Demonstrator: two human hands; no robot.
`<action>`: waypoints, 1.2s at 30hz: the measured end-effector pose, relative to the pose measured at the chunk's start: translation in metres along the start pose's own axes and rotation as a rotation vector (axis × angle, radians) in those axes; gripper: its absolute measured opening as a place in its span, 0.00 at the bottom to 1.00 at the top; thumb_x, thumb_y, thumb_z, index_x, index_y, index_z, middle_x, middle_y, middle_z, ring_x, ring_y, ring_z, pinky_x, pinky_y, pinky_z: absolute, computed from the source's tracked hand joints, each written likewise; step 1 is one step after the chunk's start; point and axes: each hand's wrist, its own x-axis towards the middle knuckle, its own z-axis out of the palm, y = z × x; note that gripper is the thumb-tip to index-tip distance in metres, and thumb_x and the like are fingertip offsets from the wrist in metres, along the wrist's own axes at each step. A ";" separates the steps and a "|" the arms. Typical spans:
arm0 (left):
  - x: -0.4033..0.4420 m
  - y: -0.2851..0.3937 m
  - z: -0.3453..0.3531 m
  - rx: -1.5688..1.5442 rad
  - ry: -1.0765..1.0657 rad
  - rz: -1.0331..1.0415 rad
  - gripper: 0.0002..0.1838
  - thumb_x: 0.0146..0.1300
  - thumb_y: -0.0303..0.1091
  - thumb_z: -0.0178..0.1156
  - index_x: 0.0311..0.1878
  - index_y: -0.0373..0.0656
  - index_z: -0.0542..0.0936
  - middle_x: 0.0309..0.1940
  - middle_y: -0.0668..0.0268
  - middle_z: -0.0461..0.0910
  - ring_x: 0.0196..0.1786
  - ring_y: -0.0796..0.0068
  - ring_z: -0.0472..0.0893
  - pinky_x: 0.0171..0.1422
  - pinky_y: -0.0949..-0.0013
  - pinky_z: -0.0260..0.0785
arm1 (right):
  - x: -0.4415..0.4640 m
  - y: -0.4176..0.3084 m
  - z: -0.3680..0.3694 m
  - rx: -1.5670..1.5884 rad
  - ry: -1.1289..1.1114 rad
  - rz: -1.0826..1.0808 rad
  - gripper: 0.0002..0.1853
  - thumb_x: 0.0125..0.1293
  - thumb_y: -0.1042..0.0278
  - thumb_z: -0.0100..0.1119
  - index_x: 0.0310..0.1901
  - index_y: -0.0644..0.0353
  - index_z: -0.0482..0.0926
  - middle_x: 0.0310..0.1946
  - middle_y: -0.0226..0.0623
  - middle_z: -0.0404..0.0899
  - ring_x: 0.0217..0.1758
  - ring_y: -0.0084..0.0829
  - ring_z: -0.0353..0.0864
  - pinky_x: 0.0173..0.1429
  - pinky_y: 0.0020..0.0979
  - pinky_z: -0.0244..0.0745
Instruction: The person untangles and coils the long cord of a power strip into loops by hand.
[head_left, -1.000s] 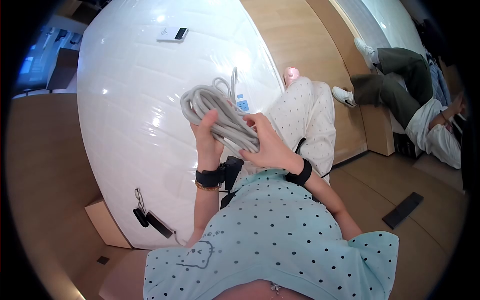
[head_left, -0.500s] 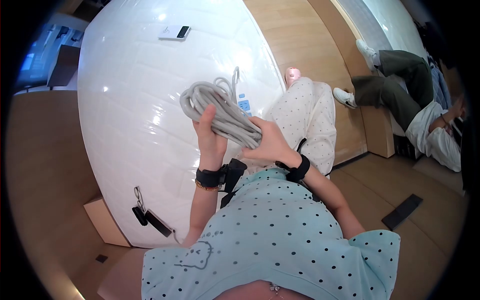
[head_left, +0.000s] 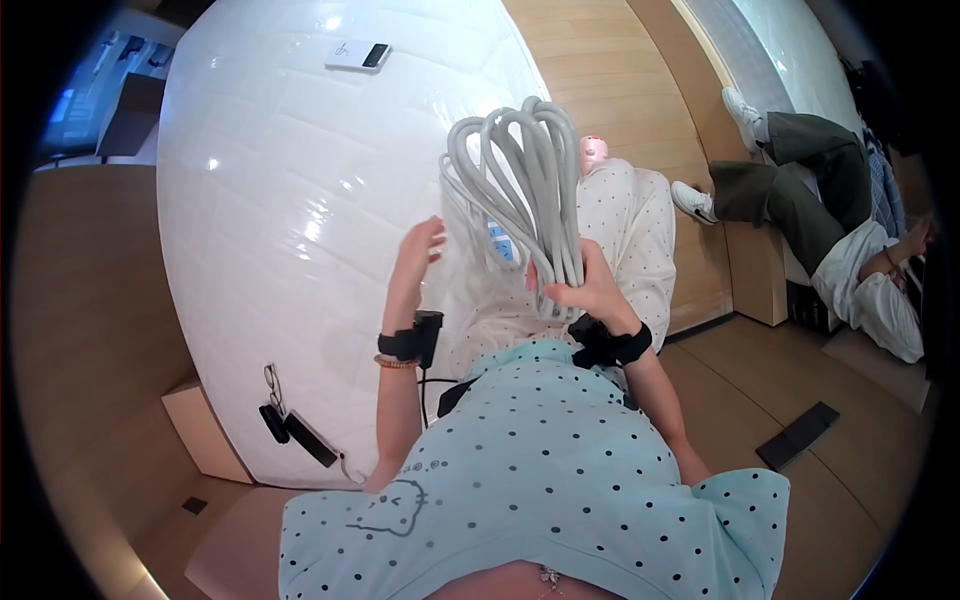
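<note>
At three o'clock, right hand (head_left: pixel 592 288): fingers clamped round the lower end of the grey cable coil (head_left: pixel 540 185).
Left hand (head_left: pixel 410 262): ten o'clock, off the coil it gripped half a second ago; fingers loosely bent, apart from everything.
Coil: one o'clock, loops now upright; right hand alone bears it, leaving the left free.
Socket strip (head_left: pixel 501 243): noon, behind the loops.
White slab (head_left: pixel 350 54): eleven o'clock, on the mattress (head_left: pixel 260 210); perhaps a box, contents unseen.

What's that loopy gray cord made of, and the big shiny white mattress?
The cord looks like smooth, dullish plastic, maybe rubber, outside: it bends in even, rounded loops. The mattress seems to be quilted fabric under clear, glossy plastic: bright glare streaks cross it.
</note>
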 end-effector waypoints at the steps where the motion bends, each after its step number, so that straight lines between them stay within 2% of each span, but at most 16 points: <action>1: 0.002 -0.003 0.005 -0.170 -0.089 -0.027 0.23 0.68 0.46 0.46 0.53 0.35 0.72 0.51 0.60 0.75 0.51 0.69 0.76 0.54 0.63 0.67 | -0.001 -0.001 0.000 0.018 -0.026 -0.023 0.16 0.41 0.69 0.59 0.34 0.66 0.77 0.27 0.32 0.78 0.31 0.21 0.75 0.39 0.23 0.70; 3: 0.004 -0.005 0.017 -0.511 -0.267 -0.086 0.21 0.66 0.43 0.50 0.51 0.34 0.72 0.48 0.61 0.75 0.48 0.71 0.77 0.51 0.68 0.69 | -0.003 -0.001 -0.002 0.025 -0.065 -0.021 0.17 0.40 0.66 0.60 0.34 0.66 0.76 0.27 0.32 0.78 0.31 0.21 0.75 0.39 0.23 0.70; 4: 0.004 -0.003 0.022 -0.537 -0.225 -0.079 0.19 0.65 0.40 0.52 0.51 0.35 0.72 0.48 0.61 0.75 0.44 0.72 0.78 0.47 0.73 0.70 | -0.003 -0.001 -0.002 0.029 -0.087 -0.022 0.18 0.40 0.64 0.60 0.33 0.66 0.76 0.27 0.32 0.78 0.31 0.22 0.75 0.39 0.24 0.70; 7: 0.006 -0.005 0.020 -0.371 -0.277 0.029 0.18 0.66 0.37 0.51 0.54 0.37 0.71 0.49 0.61 0.75 0.46 0.71 0.77 0.50 0.70 0.70 | -0.007 -0.004 -0.001 0.150 -0.083 -0.011 0.18 0.40 0.62 0.60 0.32 0.66 0.76 0.27 0.34 0.78 0.31 0.24 0.75 0.40 0.25 0.70; 10: 0.006 -0.004 0.020 -0.298 -0.182 0.034 0.19 0.64 0.36 0.54 0.55 0.37 0.71 0.48 0.63 0.75 0.44 0.73 0.78 0.48 0.72 0.70 | -0.011 -0.003 -0.002 0.298 -0.039 0.003 0.19 0.40 0.63 0.60 0.34 0.68 0.75 0.27 0.36 0.76 0.31 0.27 0.75 0.40 0.26 0.70; 13: 0.017 -0.018 0.024 -0.068 0.036 -0.001 0.21 0.63 0.39 0.56 0.55 0.38 0.71 0.45 0.64 0.77 0.45 0.75 0.77 0.48 0.72 0.70 | -0.010 -0.002 -0.003 0.429 -0.047 -0.011 0.22 0.41 0.62 0.61 0.36 0.69 0.72 0.26 0.39 0.75 0.32 0.29 0.75 0.39 0.28 0.71; 16: 0.028 -0.031 0.027 -0.123 -0.060 -0.168 0.22 0.62 0.41 0.57 0.55 0.38 0.70 0.43 0.65 0.77 0.46 0.75 0.77 0.49 0.71 0.69 | -0.011 0.001 -0.004 0.483 -0.075 -0.035 0.24 0.41 0.61 0.62 0.38 0.69 0.70 0.27 0.38 0.73 0.32 0.31 0.74 0.38 0.30 0.70; 19: 0.039 -0.045 0.031 -0.258 -0.145 -0.103 0.21 0.60 0.41 0.58 0.53 0.38 0.71 0.41 0.65 0.77 0.43 0.75 0.77 0.45 0.73 0.69 | -0.014 -0.005 -0.004 0.493 -0.107 -0.032 0.24 0.42 0.60 0.63 0.38 0.68 0.69 0.27 0.38 0.72 0.32 0.31 0.75 0.38 0.30 0.70; 22: 0.040 -0.050 0.031 -0.288 -0.108 -0.064 0.22 0.60 0.40 0.59 0.54 0.38 0.70 0.39 0.65 0.76 0.41 0.76 0.77 0.44 0.74 0.69 | -0.015 -0.004 -0.005 0.504 -0.126 -0.034 0.26 0.42 0.58 0.64 0.40 0.67 0.68 0.27 0.38 0.72 0.32 0.32 0.74 0.38 0.30 0.70; 25: 0.043 -0.050 0.033 -0.429 -0.083 -0.090 0.23 0.61 0.38 0.58 0.56 0.38 0.69 0.38 0.65 0.76 0.39 0.77 0.76 0.43 0.74 0.69 | -0.016 -0.006 -0.002 0.598 -0.128 -0.008 0.28 0.43 0.57 0.65 0.42 0.66 0.67 0.27 0.38 0.71 0.33 0.34 0.74 0.38 0.31 0.69; 28: 0.047 -0.053 0.034 -0.353 -0.040 0.041 0.23 0.62 0.38 0.56 0.57 0.37 0.67 0.38 0.66 0.76 0.37 0.76 0.76 0.43 0.74 0.69 | -0.016 -0.008 -0.003 0.607 -0.120 -0.008 0.28 0.43 0.57 0.65 0.43 0.65 0.66 0.27 0.38 0.71 0.33 0.34 0.73 0.39 0.31 0.69; 31: 0.057 -0.056 0.029 -0.396 -0.035 0.040 0.20 0.65 0.36 0.51 0.56 0.35 0.64 0.40 0.62 0.77 0.40 0.73 0.77 0.43 0.73 0.71 | -0.018 -0.006 -0.005 0.662 -0.143 -0.028 0.28 0.43 0.58 0.65 0.43 0.65 0.67 0.27 0.38 0.71 0.33 0.35 0.73 0.40 0.32 0.69; 34: 0.043 -0.034 0.018 -0.454 -0.018 -0.072 0.15 0.67 0.35 0.47 0.52 0.38 0.63 0.43 0.53 0.78 0.39 0.66 0.81 0.41 0.70 0.74 | -0.019 -0.004 -0.009 0.606 -0.070 -0.027 0.27 0.43 0.59 0.64 0.43 0.65 0.67 0.27 0.39 0.71 0.33 0.34 0.73 0.40 0.32 0.70; 36: 0.017 -0.001 0.010 -0.291 -0.007 -0.033 0.15 0.68 0.36 0.45 0.52 0.38 0.62 0.42 0.51 0.79 0.36 0.63 0.83 0.38 0.69 0.76 | -0.019 -0.005 -0.014 0.540 -0.012 -0.013 0.25 0.43 0.61 0.63 0.42 0.66 0.68 0.27 0.39 0.72 0.33 0.33 0.74 0.40 0.31 0.70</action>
